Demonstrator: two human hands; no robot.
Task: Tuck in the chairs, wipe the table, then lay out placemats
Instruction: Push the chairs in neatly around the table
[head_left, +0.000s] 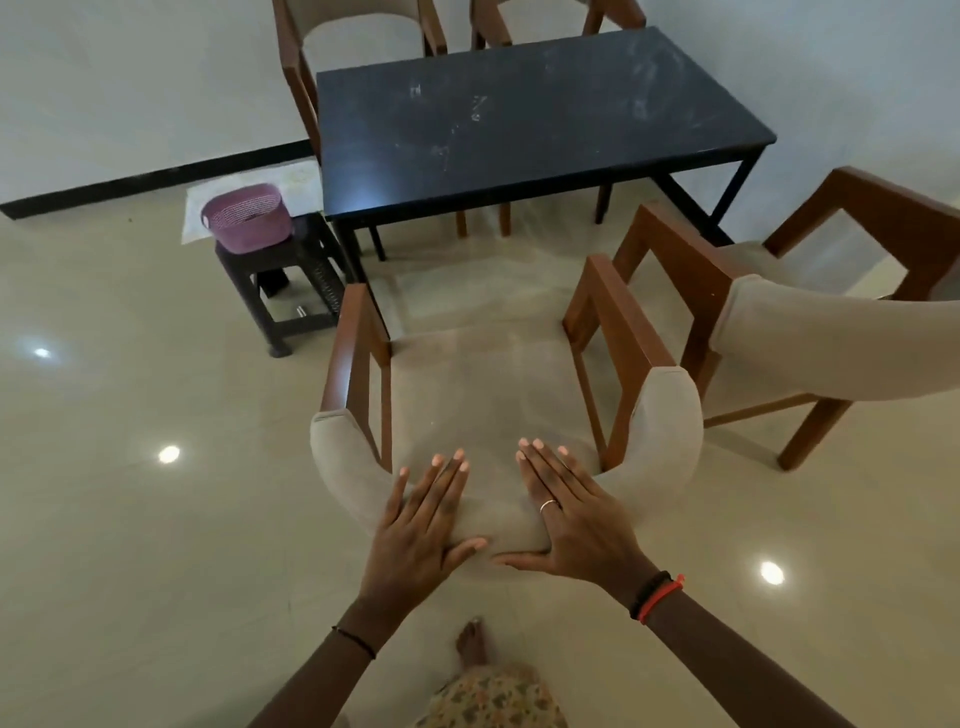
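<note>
A wooden armchair (467, 384) with beige cushions stands right in front of me, facing the dark table (519, 130) and pulled well back from it. My left hand (426, 525) and my right hand (571, 519) both lie over the curved top of its padded backrest, fingers spread forward and thumbs hooked behind. The tabletop is dusty with pale smears. A second armchair (779, 322) stands at the right, turned at an angle and away from the table. Two more chairs, one at the left (353, 41) and one at the right (545, 21), sit at the table's far side.
A purple plastic basket (247, 218) rests on a dark plastic stool (291, 291) at the table's near left corner. The glossy tiled floor (130, 519) spreads to the left and right. My bare foot (472, 644) is just behind the chair.
</note>
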